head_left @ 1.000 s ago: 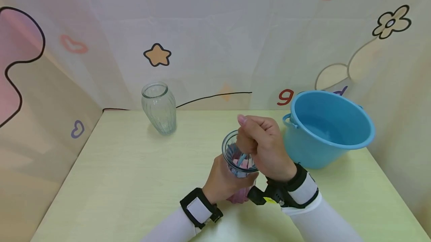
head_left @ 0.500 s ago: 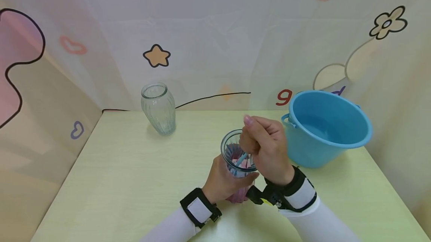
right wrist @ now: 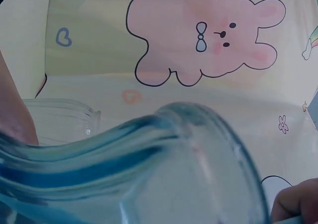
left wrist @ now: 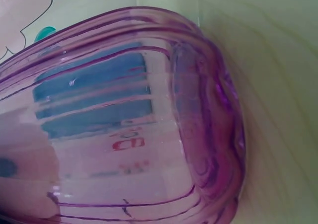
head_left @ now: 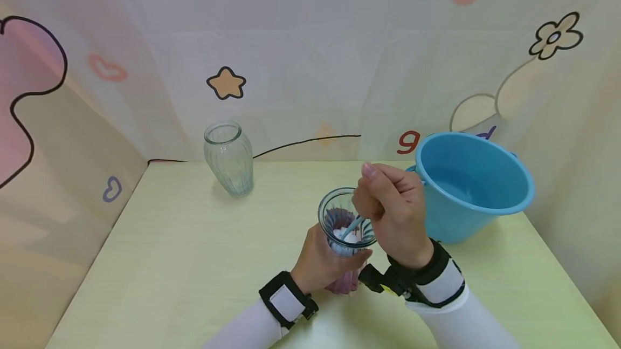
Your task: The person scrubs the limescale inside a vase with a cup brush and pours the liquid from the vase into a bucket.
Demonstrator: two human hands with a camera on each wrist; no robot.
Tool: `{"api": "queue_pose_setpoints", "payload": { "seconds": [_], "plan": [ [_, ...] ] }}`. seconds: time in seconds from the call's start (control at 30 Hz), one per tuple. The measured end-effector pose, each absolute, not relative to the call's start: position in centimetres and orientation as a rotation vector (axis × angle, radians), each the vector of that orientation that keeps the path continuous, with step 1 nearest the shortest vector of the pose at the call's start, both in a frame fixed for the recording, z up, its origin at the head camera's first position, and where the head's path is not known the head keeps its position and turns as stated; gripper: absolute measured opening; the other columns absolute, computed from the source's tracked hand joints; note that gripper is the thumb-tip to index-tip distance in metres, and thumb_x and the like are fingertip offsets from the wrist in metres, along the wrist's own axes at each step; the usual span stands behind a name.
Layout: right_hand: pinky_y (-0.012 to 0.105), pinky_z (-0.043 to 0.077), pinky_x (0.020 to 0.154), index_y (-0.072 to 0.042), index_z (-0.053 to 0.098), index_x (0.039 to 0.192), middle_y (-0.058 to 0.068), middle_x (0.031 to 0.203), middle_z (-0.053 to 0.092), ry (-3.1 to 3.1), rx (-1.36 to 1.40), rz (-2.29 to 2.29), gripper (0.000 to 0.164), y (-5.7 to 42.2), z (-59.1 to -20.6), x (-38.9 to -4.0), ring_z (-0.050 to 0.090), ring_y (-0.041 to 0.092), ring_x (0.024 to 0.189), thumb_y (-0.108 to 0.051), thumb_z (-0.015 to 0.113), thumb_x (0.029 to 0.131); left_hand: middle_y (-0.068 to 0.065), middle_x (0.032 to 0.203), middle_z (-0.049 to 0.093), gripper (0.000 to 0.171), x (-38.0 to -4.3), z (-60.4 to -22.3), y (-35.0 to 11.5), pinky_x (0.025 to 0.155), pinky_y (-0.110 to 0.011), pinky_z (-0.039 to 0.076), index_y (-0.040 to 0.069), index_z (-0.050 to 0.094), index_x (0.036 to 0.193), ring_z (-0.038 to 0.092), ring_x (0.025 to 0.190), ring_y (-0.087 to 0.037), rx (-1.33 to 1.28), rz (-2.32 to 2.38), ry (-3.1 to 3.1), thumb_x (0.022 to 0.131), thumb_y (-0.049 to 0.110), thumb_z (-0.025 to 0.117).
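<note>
My left hand grips a glass vase from the left, round its body below the rim. The vase is bluish at the mouth and pink-purple toward its base, and it leans in my grip. My right hand, fingers curled over the rim's right side, holds a thin light-blue stick that slants down into the vase. A white piece shows inside at the stick's lower end. In the right wrist view the blue glass neck fills the foreground, with my right fingers at the lower right corner.
A clear ribbed glass vase stands at the back left of the pale table. Close to my right hand is a light-blue bucket. A printed cloth hangs along the table's back edge.
My right hand has moved a little to the right, tilting the stick further over. The left hand and the held vase stay nearly in place.
</note>
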State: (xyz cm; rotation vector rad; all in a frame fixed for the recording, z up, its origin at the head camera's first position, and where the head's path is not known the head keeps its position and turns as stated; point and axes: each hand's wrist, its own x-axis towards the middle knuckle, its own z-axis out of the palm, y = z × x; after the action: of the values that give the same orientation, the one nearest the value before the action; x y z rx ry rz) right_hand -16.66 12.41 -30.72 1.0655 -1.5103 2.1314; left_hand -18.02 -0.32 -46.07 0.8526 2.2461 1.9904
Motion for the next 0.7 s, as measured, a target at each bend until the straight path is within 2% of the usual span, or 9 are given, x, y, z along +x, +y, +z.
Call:
{"api": "queue_pose_setpoints", "payload": {
  "seconds": [0.27,0.4,0.7],
  "plan": [
    [0.027,0.018,0.037,-0.004,0.035,0.060,0.003,0.053,0.026,-1.446,1.067,2.160,0.047,12.78,-29.94,-16.58,0.025,0.014,0.041,-0.002,0.042,0.107,-0.002,0.119,0.072,0.068,-18.06,-46.01,-0.37,0.094,-0.027,0.060,0.015,0.049,0.139,0.070,0.102,-0.010,0.856,1.966,2.282,0.083,0.028,0.085],
    [0.026,0.018,0.036,-0.005,0.036,0.061,0.003,0.053,0.027,-1.436,1.075,2.154,0.045,12.94,-29.76,-16.53,0.026,0.013,0.040,0.004,0.035,0.104,-0.004,0.122,0.071,0.072,-18.06,-46.06,-0.36,0.094,-0.026,0.059,0.015,0.047,0.141,0.070,0.105,-0.011,0.857,1.951,2.302,0.083,0.029,0.085],
    [0.026,0.017,0.037,-0.006,0.040,0.060,0.000,0.053,0.029,-1.422,1.058,2.157,0.046,12.97,-30.16,-16.68,0.027,0.011,0.040,0.007,0.034,0.104,-0.004,0.124,0.071,0.070,-17.94,-45.95,-0.44,0.096,-0.026,0.058,0.014,0.047,0.141,0.070,0.107,-0.012,0.835,1.946,2.294,0.083,0.029,0.084]
  ]
}}
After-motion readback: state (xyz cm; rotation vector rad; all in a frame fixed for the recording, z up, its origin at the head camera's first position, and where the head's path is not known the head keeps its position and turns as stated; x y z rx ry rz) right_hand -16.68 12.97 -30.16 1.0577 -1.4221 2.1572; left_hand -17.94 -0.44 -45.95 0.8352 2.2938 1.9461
